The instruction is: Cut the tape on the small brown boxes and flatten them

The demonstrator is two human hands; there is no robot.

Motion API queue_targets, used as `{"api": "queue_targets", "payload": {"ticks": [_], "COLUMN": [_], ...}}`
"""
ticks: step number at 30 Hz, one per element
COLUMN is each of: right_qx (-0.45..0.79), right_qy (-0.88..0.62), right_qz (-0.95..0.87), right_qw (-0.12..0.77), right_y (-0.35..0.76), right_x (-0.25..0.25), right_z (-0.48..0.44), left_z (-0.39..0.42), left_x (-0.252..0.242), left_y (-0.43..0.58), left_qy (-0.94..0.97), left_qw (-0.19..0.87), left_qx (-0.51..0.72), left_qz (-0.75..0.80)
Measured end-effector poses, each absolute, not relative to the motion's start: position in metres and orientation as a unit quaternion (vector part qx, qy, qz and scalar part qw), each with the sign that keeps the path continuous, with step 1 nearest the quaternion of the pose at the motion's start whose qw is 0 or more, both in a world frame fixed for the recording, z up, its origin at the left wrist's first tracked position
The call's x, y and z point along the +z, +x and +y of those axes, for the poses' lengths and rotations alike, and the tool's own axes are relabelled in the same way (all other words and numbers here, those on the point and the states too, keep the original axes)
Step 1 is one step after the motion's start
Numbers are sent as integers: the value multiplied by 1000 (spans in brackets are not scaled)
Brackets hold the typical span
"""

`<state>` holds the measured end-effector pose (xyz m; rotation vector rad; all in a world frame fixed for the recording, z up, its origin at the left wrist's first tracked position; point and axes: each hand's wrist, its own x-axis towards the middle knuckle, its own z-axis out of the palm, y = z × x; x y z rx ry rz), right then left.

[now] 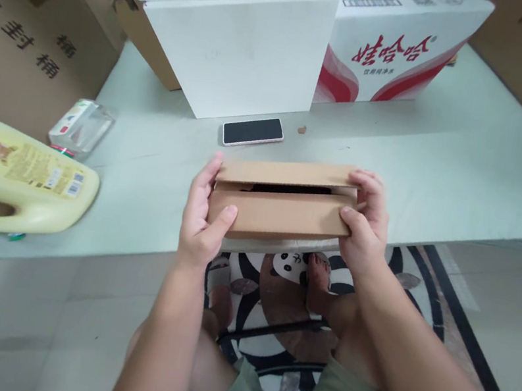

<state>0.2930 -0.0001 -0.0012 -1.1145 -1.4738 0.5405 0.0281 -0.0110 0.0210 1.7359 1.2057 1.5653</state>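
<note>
A small brown cardboard box (284, 203) sits at the near edge of a pale raised surface (468, 183). Its two top flaps lie almost closed, with a dark gap between them. My left hand (202, 216) grips the box's left end, thumb on the front face. My right hand (366, 220) grips the right end, fingers curled over the flaps. Just behind the box lies a phone (253, 131) with a dark screen facing up.
A large white carton (236, 44) and a white carton with red print (395, 51) stand at the back. Brown cartons (23, 29) line the left. A yellow jug (8, 180) lies at left beside a clear plastic packet (80, 125). A panda mat (288, 273) lies under my feet.
</note>
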Motion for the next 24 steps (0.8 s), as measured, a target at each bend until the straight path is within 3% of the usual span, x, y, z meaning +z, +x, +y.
{"api": "queue_targets", "payload": {"ticks": [6,11,17,21,24], "right_qx": [217,298,378,466,459], "right_qy": [-475,-448,-511,-432,-406], "right_qz": [-608,-589,-546,-619,-658], "right_qw": [598,603,545,461,437], "right_y": [290,291,284,269,260], "right_x": [-2,-7,-14,-10,-7], "right_z": [-2,-3,-1,-5,-10], "left_z": [-12,-8,7,12,12], "left_x": [29,29,14,3,-1], "left_y": [32,23,-13,-15,4], "left_qy": [664,630,386,336,348], "left_qw": [180,160,243,297,376], "left_qx": [552,583,709,671,657], "left_qz": [471,487,537,591,553]}}
